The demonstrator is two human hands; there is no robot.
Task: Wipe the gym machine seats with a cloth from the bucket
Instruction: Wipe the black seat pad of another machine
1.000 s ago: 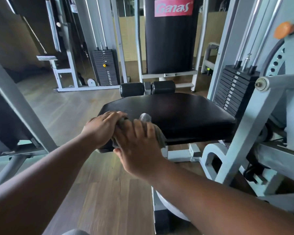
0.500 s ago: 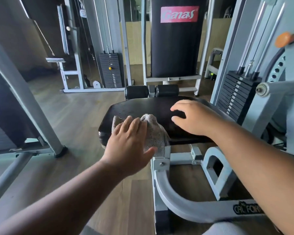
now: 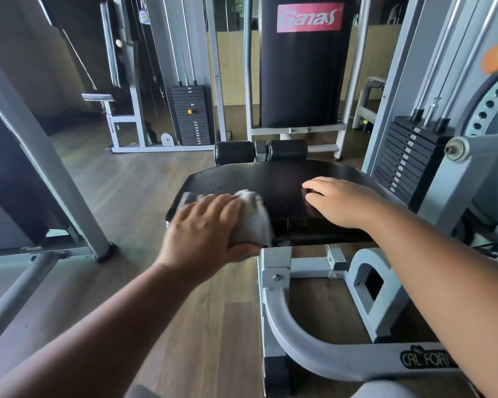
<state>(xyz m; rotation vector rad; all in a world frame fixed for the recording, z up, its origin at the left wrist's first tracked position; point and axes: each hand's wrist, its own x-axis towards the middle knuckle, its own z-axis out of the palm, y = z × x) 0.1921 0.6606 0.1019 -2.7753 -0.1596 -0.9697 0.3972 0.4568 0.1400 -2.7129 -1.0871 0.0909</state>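
Observation:
The black padded seat (image 3: 270,179) of the grey machine lies straight ahead, with water drops on its left part. A bunched grey cloth (image 3: 252,219) sits on the seat's near left edge and hangs slightly over the front. My left hand (image 3: 207,231) lies over the cloth, fingers spread on top and thumb curled under its lower edge, and is blurred by motion. My right hand (image 3: 339,202) rests on the seat's right half with relaxed fingers and holds nothing. No bucket is in view.
Two black roller pads (image 3: 259,150) sit behind the seat, and a tall black back pad (image 3: 302,76) stands further back. A weight stack (image 3: 408,156) rises at the right. The grey frame (image 3: 314,346) curves below the seat. A slanted grey post (image 3: 49,173) stands at the left on the wooden floor.
A second ago both hands were on the cloth at the seat's front. My right hand has moved to the seat's right half. My left hand has slid the cloth slightly left.

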